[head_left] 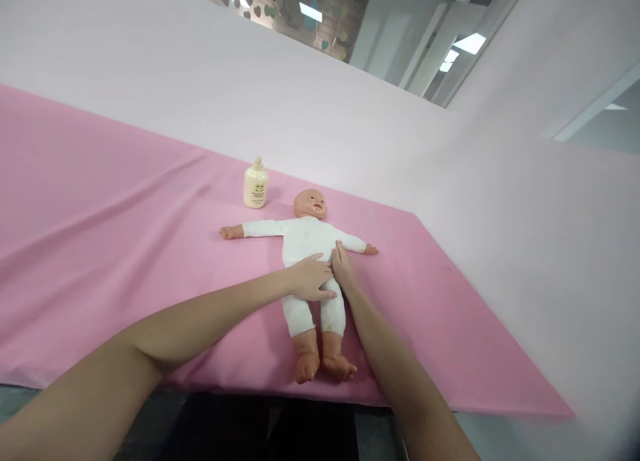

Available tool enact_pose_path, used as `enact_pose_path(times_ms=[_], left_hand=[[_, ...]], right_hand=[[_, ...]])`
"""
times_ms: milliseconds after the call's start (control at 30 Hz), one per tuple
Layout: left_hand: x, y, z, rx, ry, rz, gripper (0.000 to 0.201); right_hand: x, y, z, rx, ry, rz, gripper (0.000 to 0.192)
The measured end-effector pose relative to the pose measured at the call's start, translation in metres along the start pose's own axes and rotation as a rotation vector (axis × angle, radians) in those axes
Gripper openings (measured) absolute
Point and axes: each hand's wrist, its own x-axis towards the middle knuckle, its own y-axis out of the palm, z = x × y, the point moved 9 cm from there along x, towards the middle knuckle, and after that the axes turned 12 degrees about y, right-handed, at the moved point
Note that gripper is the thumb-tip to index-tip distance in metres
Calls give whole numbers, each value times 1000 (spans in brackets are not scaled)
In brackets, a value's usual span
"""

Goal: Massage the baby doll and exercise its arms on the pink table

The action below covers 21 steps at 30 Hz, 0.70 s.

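Head view: bottle [255, 184] pale yellow, rounded, pump top; small smiley-like print on front, text too small to read. Doll [309, 247] lies face up mid-cloth, arms spread, hard plastic head and feet, soft white suit. Left hand [310, 277] flat, fingers together, resting on doll's waist. Right hand [343, 267] flat against doll's side, touching left. Neither grips. Cloth [100, 234] pink, matte, creased; backdrop [200, 81] paler pink.

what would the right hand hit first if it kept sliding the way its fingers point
The right hand points up along the doll, so it would probably meet the doll's outstretched arm first; depth is hard to judge.
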Motion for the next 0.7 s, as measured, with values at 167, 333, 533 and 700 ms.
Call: enact_pose_path(times_ms=[167,333,533,700], left_hand=[[1,-2,-10,25,7,-31,52],[5,3,-36,-31,117,-2,57],[5,24,-106,-248,385,166,51],[3,19,-114,-415,442,144,42]], right_hand=[[5,-1,-3,-86,12,-29,66],[9,-5,-9,-88,54,-48,60],[4,-9,-3,-86,8,-48,60],[1,-9,-5,-115,33,-45,58]])
